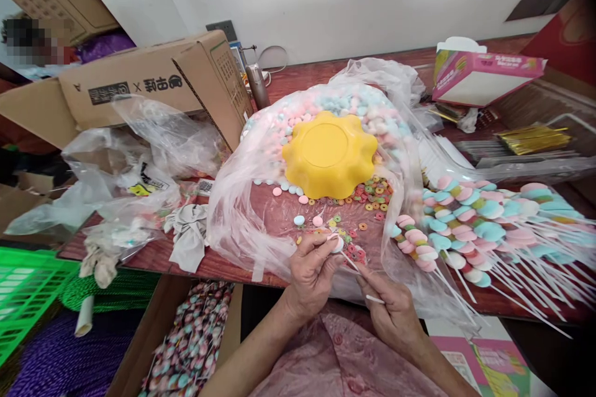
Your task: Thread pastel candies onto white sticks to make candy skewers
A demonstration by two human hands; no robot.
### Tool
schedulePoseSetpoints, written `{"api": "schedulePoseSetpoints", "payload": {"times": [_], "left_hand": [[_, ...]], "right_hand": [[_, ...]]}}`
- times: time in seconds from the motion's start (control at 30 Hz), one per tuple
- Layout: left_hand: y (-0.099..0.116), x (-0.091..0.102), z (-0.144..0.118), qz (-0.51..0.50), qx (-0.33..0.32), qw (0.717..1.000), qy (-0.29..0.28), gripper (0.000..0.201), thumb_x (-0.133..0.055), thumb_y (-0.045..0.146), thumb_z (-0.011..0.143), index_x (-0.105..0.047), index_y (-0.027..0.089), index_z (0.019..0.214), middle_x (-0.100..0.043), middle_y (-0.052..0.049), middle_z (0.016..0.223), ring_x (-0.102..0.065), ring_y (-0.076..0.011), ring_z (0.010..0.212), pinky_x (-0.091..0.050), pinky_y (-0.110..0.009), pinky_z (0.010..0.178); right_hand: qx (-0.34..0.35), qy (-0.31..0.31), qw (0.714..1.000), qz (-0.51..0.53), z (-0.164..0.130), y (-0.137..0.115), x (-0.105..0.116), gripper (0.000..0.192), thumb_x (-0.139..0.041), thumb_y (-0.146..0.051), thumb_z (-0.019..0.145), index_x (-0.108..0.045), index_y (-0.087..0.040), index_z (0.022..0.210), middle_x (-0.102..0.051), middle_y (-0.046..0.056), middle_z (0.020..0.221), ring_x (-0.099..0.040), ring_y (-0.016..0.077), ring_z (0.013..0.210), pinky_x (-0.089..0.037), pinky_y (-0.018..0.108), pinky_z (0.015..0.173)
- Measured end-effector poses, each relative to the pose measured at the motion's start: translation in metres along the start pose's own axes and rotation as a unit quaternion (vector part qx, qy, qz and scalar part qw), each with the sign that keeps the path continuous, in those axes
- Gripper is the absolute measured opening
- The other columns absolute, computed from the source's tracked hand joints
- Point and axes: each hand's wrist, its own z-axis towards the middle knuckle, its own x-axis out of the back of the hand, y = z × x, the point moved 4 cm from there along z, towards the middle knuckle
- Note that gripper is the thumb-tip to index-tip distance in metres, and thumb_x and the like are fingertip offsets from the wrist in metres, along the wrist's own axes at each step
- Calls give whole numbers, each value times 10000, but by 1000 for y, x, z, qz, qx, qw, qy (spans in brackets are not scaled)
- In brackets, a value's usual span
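Note:
My left hand [313,273] pinches a pale marshmallow [337,244] between thumb and fingertips, above the near edge of the clear plastic sheet. In my right hand [393,305] is a thin white stick [350,260], its tip at the marshmallow; whether it has pierced the sweet cannot be made out. A second white stick end [375,299] pokes out by the right fingers. Just beyond my hands lie ring-shaped gummies [362,226] and a loose pink marshmallow [317,221]. Behind them a yellow scalloped bowl [328,152] sits upside down against heaped pink, blue and white marshmallows [349,99].
Finished-looking marshmallow skewers [488,217] are piled on the right, sticks towards me. Cardboard boxes [153,84] and crumpled plastic bags stand left. Below the table edge are a box of wrapped skewers [190,335] and a green basket [32,291]. Another person is at the far left.

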Motion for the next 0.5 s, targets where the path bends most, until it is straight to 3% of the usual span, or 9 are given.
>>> {"api": "schedulePoseSetpoints", "payload": {"times": [0.17,0.33,0.43,0.5], "left_hand": [[3,-18,-8,-73,60,995,-26,388,-670,195,897,-651,264,1278,-662,-58,1016,-670,-143,911,-582,-273,812],[17,-39,0,-113,32,981,-153,320,-631,256,920,-673,192,1231,-711,-119,1074,-690,-194,976,-580,-310,857],[2,-39,26,-92,79,960,-253,275,-563,233,956,-682,178,1199,-740,-109,1087,-705,-186,976,-564,-302,884],[-19,-35,50,17,98,946,-309,262,-520,182,957,-708,166,1138,-741,-105,1055,-701,-196,959,-553,-312,871]], "right_hand": [[-8,27,1000,1,1,0,4,310,-521,-97,904,-711,-179,1136,-747,12,746,-672,120,543,-544,192,521],[-31,28,999,-24,7,4,16,339,-453,-83,880,-715,-185,1069,-641,-36,621,-588,104,487,-477,183,483],[-72,65,993,-68,5,18,36,267,-495,-152,900,-718,-169,1046,-663,-10,680,-588,120,537,-481,211,537],[-111,73,987,-86,1,29,47,225,-518,-203,909,-722,-159,995,-636,-11,638,-553,121,508,-452,217,509]]}}
